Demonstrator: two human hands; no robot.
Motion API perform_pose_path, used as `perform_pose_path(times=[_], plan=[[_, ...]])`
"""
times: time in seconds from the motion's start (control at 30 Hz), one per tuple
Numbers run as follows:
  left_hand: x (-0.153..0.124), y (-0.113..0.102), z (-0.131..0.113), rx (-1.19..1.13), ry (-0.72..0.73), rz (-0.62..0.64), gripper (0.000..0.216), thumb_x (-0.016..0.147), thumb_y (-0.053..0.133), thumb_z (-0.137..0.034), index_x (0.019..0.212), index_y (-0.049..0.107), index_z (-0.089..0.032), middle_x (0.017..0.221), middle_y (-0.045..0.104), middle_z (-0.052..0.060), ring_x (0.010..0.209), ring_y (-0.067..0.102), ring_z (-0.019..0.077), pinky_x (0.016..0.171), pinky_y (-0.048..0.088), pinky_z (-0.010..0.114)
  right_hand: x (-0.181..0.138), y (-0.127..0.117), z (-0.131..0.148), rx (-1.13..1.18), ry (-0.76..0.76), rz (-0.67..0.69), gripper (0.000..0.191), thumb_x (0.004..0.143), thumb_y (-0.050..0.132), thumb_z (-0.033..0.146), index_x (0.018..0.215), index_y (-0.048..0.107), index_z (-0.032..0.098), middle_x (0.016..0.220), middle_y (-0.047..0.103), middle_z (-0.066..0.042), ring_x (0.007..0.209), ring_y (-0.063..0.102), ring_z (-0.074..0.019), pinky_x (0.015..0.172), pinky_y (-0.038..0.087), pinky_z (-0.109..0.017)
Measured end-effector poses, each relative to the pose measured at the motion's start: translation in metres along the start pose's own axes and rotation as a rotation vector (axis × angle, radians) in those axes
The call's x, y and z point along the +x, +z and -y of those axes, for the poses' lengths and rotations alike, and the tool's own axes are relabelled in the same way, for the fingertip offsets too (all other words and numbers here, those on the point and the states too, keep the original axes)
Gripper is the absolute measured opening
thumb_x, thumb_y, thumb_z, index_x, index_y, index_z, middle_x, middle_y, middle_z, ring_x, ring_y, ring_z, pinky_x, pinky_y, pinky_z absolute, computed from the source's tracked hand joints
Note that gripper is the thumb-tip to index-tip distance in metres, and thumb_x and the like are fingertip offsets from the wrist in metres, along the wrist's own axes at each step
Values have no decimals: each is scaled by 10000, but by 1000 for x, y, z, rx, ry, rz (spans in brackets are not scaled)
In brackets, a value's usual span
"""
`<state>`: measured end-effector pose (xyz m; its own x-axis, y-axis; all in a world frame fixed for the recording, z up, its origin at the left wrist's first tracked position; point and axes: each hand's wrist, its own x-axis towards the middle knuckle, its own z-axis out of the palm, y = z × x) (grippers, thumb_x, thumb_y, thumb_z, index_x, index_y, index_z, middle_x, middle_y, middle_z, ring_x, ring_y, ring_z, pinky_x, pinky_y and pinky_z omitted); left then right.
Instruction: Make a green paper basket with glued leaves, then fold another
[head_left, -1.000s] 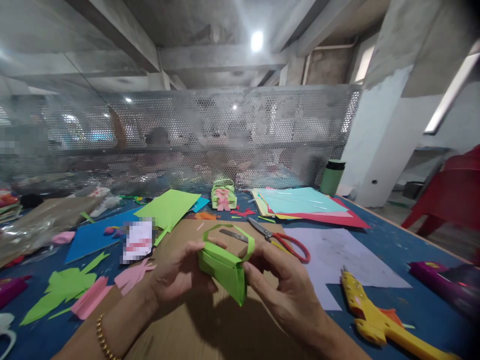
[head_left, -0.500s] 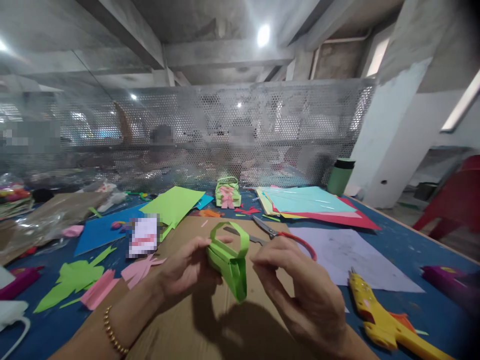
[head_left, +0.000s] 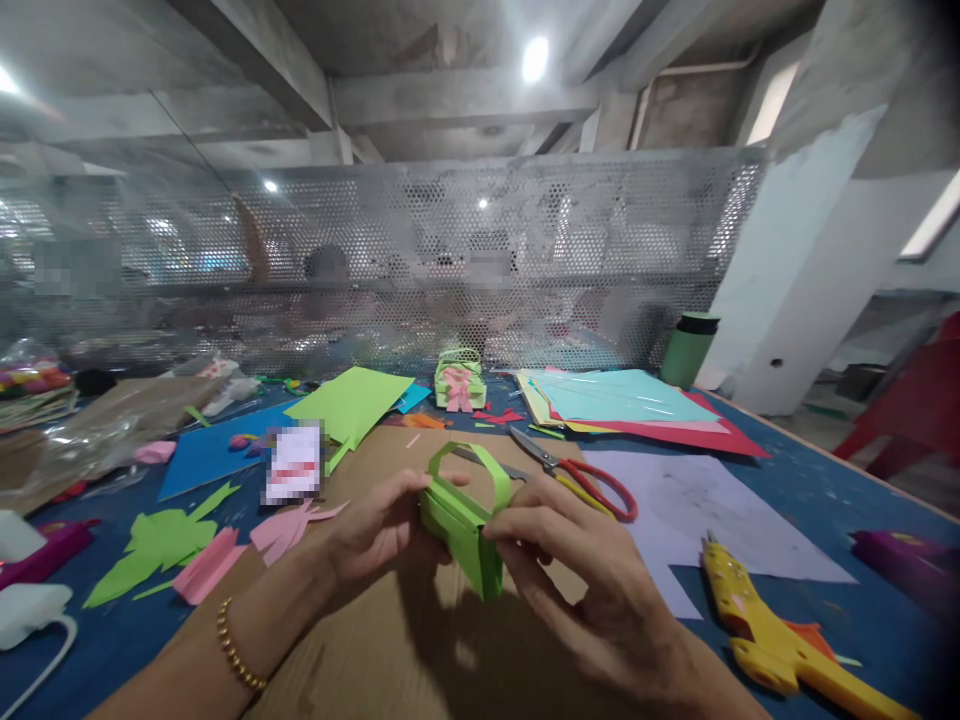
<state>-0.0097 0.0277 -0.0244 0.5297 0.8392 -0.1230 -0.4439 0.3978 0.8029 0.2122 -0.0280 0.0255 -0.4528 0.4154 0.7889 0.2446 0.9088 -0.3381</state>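
Note:
Between my hands, above the cardboard, is a small bright green paper handbag (head_left: 457, 535) with a looped paper handle (head_left: 491, 473). My left hand (head_left: 386, 525) is closed round its left end, thumb on top, some fingers hidden behind it. The thumb and fingertips of my right hand (head_left: 581, 565) pinch the bag's right end near the base of the handle. Just beyond my right hand lie scissors with red-orange handles (head_left: 607, 485). A finished-looking green paper bag with a pink bow (head_left: 460, 385) stands at the back of the table.
Cardboard (head_left: 337, 650) covers the middle of the blue table. A yellow glue gun (head_left: 757, 640) lies at right by a lilac sheet (head_left: 720, 515). Stacked coloured paper (head_left: 622, 400) and a green bottle (head_left: 688, 350) are behind. Green (head_left: 161, 540) and pink cut pieces (head_left: 289, 530) lie left.
My right hand has moved left onto the green paper handbag and closed on its right end, where it was apart before. My left hand keeps its hold.

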Motion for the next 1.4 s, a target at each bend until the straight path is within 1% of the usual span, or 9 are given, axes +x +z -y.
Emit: perform_pose_path(times=[0.13, 0.3, 0.47, 0.67, 0.87, 0.97, 1.1, 1.27, 1.4], plan=[[-1, 1, -3, -5, -21, -19, 415, 883, 597, -255, 1247, 658, -67, 976, 741, 147, 830, 686, 222, 808, 558, 341, -3, 1, 0, -17, 30, -5, 159, 930, 514, 58, 960, 623, 170, 859, 619, -32, 731, 563, -109, 596, 446, -218], [-7, 9, -11, -172, -55, 2, 401, 861, 552, -223, 1204, 671, -55, 912, 740, 118, 772, 683, 197, 751, 556, 316, -10, 1, -5, -104, 137, -58, 160, 964, 511, 112, 1046, 605, 213, 800, 577, 13, 690, 536, -115, 624, 440, -253], [-10, 9, -11, -178, -7, -34, 525, 824, 550, -256, 1284, 641, -21, 845, 719, 119, 715, 660, 200, 730, 535, 310, -9, 2, -2, 46, 294, 61, 111, 1003, 520, 250, 966, 617, 211, 814, 606, 8, 717, 566, -122, 635, 466, -253], [-8, 10, -7, -150, 3, -46, 491, 857, 528, -249, 1284, 652, -40, 841, 718, 122, 726, 666, 215, 731, 528, 326, -10, 10, 1, 220, 428, 184, 119, 986, 559, 315, 961, 625, 219, 793, 636, 17, 701, 590, -119, 638, 475, -251], [-8, 18, -7, -152, 62, -99, 488, 837, 546, -239, 1267, 654, -36, 865, 718, 126, 790, 665, 237, 756, 524, 344, -13, 22, 0, 408, 565, 144, 136, 937, 593, 330, 969, 578, 198, 802, 605, 12, 658, 610, -115, 602, 492, -258], [-8, 19, -7, -184, 86, -107, 472, 819, 569, -244, 1246, 665, -69, 871, 719, 109, 821, 664, 242, 773, 524, 351, -10, 23, 1, 388, 589, 119, 151, 937, 570, 310, 1029, 587, 192, 737, 597, 30, 615, 599, -110, 571, 475, -247], [-5, 15, -8, -157, 139, -73, 390, 875, 507, -219, 1205, 682, -106, 810, 714, 82, 724, 648, 202, 692, 522, 318, -7, 21, -2, 359, 622, 87, 231, 952, 542, 346, 1090, 607, 174, 651, 597, 38, 565, 595, -119, 544, 481, -250], [5, 6, -4, -55, 255, -50, 371, 915, 454, -161, 1219, 654, -86, 1031, 738, 143, 883, 674, 238, 778, 555, 363, -7, 24, -17, 515, 735, 66, 437, 950, 552, 396, 1325, 580, 174, 679, 603, 28, 511, 574, -113, 475, 488, -235], [7, 6, 1, -84, 236, -106, 372, 943, 457, -171, 1263, 608, -56, 1172, 714, 180, 1020, 671, 264, 892, 551, 409, -8, 27, -29, 323, 668, 14, 408, 898, 626, 336, 1274, 641, 177, 802, 646, -11, 619, 582, -126, 524, 489, -239]])
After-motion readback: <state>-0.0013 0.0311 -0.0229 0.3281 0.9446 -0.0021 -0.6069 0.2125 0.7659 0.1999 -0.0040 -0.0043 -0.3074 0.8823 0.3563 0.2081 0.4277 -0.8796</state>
